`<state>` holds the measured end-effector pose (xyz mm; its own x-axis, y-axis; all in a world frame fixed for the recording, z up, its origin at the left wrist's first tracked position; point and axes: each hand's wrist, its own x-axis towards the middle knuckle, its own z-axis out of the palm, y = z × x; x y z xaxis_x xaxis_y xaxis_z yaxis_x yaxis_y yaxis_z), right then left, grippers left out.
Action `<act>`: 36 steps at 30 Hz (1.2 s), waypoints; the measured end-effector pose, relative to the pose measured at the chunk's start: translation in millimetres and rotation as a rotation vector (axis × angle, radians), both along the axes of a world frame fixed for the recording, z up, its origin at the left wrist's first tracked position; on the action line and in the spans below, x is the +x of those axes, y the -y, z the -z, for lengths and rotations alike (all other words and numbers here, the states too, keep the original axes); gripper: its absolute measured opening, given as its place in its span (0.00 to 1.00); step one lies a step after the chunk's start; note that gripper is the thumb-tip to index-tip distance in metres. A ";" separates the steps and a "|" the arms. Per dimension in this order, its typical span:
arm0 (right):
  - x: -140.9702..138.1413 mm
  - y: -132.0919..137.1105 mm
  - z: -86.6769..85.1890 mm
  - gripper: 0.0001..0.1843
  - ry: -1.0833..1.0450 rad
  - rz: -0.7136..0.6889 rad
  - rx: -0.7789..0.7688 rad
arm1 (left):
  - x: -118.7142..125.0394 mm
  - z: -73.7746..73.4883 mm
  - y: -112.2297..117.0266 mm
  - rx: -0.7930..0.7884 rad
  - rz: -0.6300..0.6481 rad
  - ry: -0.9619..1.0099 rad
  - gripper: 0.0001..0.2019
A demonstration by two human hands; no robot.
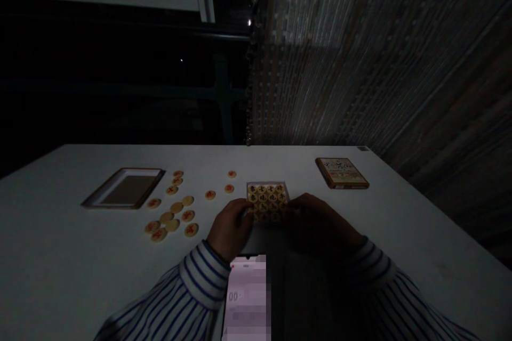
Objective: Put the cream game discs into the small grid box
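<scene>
A small tray [266, 183] at the middle of the white table holds rows of xiangqi pieces [262, 198] with black characters. My left hand [229, 228] grips the tray's left side between thumb and fingers. On its right side, my right hand [326, 221] is closed on the edge, its lower part lost in deep shadow. The front of the tray is dark and partly hidden. Left of my left hand lie several loose round pieces [188, 216]; most show red characters and a few are blank side up.
A shallow open box part [150, 187] lies at the table's left. A flat box with a printed cover [344, 171] lies at the right. A lit phone [246, 298] is near the front edge, between my forearms. A strand curtain [312, 64] hangs behind the table [400, 234].
</scene>
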<state>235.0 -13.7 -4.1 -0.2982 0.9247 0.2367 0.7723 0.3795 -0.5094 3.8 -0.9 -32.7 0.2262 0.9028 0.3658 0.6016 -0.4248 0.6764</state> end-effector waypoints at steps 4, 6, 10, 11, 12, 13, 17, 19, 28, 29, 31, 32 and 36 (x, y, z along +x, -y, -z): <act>5.8 -3.0 -0.5 0.13 -0.049 -0.020 0.075 | -0.4 0.2 0.4 0.006 -0.006 0.009 0.11; 6.4 -3.5 -2.1 0.12 -0.048 -0.002 0.094 | -0.6 -0.7 0.6 0.000 -0.002 0.008 0.11; 3.9 -3.1 -4.5 0.10 -0.048 0.016 0.094 | -0.6 -4.1 0.6 -0.013 -0.009 -0.002 0.11; 3.1 -2.9 -4.8 0.10 -0.056 0.016 0.102 | -0.4 -5.2 0.6 -0.011 -0.013 -0.006 0.11; 2.4 -2.8 -5.0 0.09 -0.061 0.015 0.112 | -0.3 -6.2 0.7 -0.006 -0.018 -0.011 0.11; 1.8 -2.6 -5.1 0.09 -0.063 0.015 0.122 | -0.1 -7.1 0.9 0.004 -0.021 -0.017 0.10; -0.1 -2.4 -6.0 0.08 -0.052 0.046 0.153 | 0.7 -9.8 2.6 0.072 -0.028 -0.036 0.10; -0.9 -2.3 -6.4 0.08 -0.045 0.057 0.162 | 1.2 -11.2 3.7 0.111 -0.030 -0.027 0.10; -1.5 -5.2 -1.9 0.08 -0.006 0.052 0.204 | 0.3 -23.9 8.5 0.297 -0.019 0.069 0.04; -1.4 -5.5 -1.4 0.08 -0.004 0.053 0.213 | -0.5 -25.8 9.0 0.312 -0.023 0.082 0.04; -1.2 -5.9 -1.0 0.08 -0.005 0.063 0.230 | -3.1 -29.7 9.8 0.328 -0.037 0.106 0.03; -1.1 -6.0 -1.1 0.09 -0.007 0.068 0.236 | -5.1 -31.7 10.2 0.329 -0.041 0.110 0.03; -1.9 -5.7 -3.1 0.09 -0.030 0.075 0.235 | -20.2 -40.4 12.4 0.335 -0.055 0.075 0.03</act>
<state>233.1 -8.1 -1.0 -0.2209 0.8622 0.4559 0.7886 0.4330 -0.4367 -16.4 -13.3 7.7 0.1415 0.7400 0.6576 0.5836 -0.5989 0.5484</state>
